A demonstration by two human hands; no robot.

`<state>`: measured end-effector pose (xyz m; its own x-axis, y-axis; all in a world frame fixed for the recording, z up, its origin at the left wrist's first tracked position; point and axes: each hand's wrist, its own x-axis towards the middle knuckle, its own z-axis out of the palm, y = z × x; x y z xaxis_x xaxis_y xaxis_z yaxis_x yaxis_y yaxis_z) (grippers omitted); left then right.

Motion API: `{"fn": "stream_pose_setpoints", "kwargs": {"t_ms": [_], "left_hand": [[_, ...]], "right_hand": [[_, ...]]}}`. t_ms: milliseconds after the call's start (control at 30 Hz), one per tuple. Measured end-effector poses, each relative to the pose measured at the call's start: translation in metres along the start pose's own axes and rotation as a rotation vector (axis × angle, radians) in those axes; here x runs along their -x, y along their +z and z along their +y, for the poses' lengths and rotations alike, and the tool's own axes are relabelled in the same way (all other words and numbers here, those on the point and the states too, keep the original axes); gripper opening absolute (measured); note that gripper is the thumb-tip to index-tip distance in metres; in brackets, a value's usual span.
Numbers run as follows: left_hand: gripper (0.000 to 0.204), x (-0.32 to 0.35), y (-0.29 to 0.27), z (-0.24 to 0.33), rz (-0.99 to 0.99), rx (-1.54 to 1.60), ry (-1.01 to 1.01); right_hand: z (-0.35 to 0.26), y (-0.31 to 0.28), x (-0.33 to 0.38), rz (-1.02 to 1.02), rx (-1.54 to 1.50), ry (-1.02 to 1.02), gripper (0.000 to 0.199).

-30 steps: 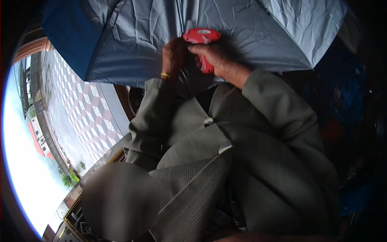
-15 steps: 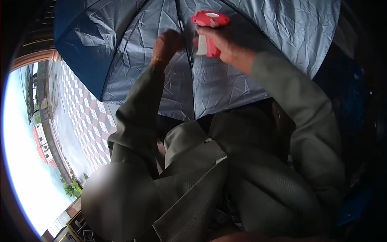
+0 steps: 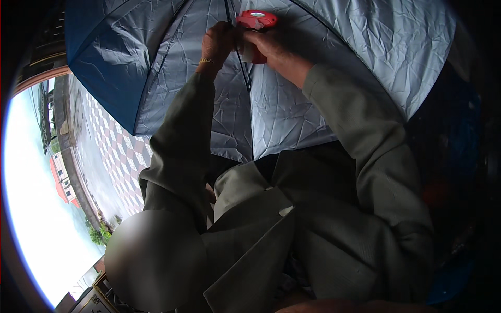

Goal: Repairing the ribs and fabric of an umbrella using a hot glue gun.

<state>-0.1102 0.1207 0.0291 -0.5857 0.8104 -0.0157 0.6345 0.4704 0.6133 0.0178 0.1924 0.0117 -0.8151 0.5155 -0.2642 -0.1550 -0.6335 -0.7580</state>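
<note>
Patterned paving (image 3: 119, 138) in pale and brownish tiles is seen at left, lit by daylight. Beyond, a red-and-white building (image 3: 63, 180) (tilted in this view) and green foliage (image 3: 97, 235) are set against bright sky (image 3: 36, 208). The right side is sunk in shadow.

Vs half a second ago: left hand (image 3: 218, 40) has been shifted up beside umbrella rib (image 3: 245, 73). Red pistol-grip tool (image 3: 255, 20) has been brought closer to left hand.
</note>
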Motion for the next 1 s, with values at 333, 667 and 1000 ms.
{"fn": "stream_pose_setpoints", "kwargs": {"t_ms": [333, 667, 1000], "left_hand": [[0.027, 0.003, -0.002, -0.002, 0.043, -0.012, 0.165], [0.022, 0.006, -0.005, 0.010, -0.044, 0.241, 0.101], [0.018, 0.009, -0.010, 0.018, -0.129, 0.380, -0.029]], "right_hand": [[-0.012, -0.006, 0.006, -0.055, -0.173, 0.189, 0.042], [-0.003, -0.012, -0.002, -0.086, -0.271, 0.232, 0.053], [-0.028, -0.021, -0.017, -0.114, 0.037, 0.215, 0.044]]}}
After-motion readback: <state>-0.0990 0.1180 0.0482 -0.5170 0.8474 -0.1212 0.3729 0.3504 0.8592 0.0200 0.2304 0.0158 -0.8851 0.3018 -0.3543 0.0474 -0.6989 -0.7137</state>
